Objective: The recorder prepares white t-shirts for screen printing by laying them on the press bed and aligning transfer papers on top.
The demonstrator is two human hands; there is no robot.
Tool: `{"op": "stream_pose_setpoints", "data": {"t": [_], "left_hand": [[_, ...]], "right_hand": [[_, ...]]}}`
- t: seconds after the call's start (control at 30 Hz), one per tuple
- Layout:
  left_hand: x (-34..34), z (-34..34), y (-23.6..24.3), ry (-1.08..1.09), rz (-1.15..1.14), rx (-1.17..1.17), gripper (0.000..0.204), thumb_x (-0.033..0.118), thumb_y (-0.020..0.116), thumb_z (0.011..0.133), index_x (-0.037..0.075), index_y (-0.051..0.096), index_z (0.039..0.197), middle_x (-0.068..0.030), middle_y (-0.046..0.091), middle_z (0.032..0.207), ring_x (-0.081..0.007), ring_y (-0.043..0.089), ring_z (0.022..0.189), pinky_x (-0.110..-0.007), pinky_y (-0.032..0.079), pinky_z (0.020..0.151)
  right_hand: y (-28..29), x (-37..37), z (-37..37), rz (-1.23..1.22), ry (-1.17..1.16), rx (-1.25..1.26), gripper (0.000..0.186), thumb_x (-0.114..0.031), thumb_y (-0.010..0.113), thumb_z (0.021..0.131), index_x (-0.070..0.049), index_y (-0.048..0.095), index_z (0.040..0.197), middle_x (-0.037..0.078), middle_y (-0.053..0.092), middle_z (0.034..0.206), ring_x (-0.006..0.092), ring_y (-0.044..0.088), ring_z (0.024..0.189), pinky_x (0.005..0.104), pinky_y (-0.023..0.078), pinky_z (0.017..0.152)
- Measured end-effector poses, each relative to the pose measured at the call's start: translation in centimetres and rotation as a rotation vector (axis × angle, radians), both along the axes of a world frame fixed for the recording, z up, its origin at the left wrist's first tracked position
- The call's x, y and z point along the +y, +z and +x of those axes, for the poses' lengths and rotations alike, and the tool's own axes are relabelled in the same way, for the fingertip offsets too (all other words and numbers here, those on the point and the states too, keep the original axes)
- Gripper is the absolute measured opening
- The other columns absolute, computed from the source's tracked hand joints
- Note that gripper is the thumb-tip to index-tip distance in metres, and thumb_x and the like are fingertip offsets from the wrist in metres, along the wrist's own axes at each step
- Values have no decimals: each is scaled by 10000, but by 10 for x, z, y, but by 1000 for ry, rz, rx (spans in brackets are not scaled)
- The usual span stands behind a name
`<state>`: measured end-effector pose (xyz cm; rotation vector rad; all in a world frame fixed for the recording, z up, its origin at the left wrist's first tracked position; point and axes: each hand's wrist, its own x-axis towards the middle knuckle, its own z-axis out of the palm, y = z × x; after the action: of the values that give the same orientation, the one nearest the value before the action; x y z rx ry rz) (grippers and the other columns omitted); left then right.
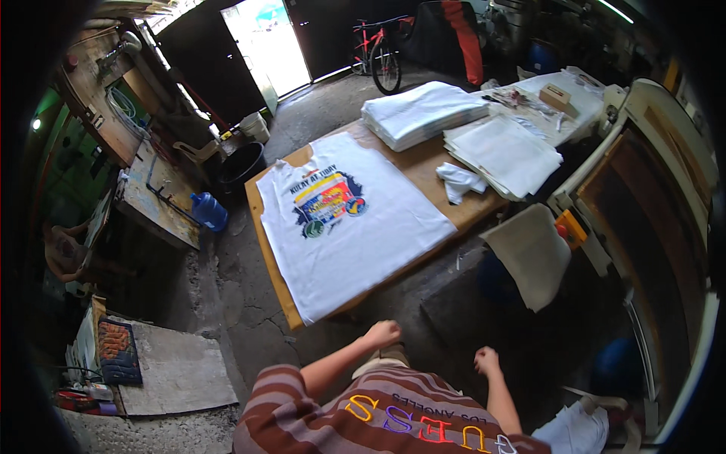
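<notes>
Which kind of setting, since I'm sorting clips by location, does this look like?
Probably a small garment-printing workshop, though no printing is under way in view: a white shirt with a colourful print lies flat on a wooden table, near a stack of folded white cloth.

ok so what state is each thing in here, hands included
Printed white shirt panel: spread flat, print up
White fabric stack: folded, piled
White sheets: loosely piled
Small white cloth: crumpled
Doorway: open
Red bicycle: upright
Blue jug: upright
Tube lamp: lit
Left hand: curled, nothing visible inside
Right hand: fingers partly bent, nothing visible inside
</notes>
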<state>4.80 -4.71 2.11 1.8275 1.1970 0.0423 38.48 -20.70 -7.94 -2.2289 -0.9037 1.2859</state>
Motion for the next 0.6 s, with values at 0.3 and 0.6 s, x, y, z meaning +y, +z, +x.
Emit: {"op": "stream_pose_setpoints", "data": {"t": [0.3,0.6], "left_hand": [[-95,217,64,-437,237,-218,157,149,535,750,55,606,852,-151,619,832,-321,600,799,-389,477,700],[-273,292,23,-1765,-127,69,318,280,519,808,52,576,1023,-168,589,1000,-322,552,967,-406,430,836]], "right_hand": [[46,-368,-15,-406,-636,-2,131,-42,540,772,-5,580,653,97,590,600,181,580,457,341,499,375],[30,-508,-61,20,-1556,62,116,-110,563,793,-54,554,692,52,557,575,139,532,446,291,433,355]]}}
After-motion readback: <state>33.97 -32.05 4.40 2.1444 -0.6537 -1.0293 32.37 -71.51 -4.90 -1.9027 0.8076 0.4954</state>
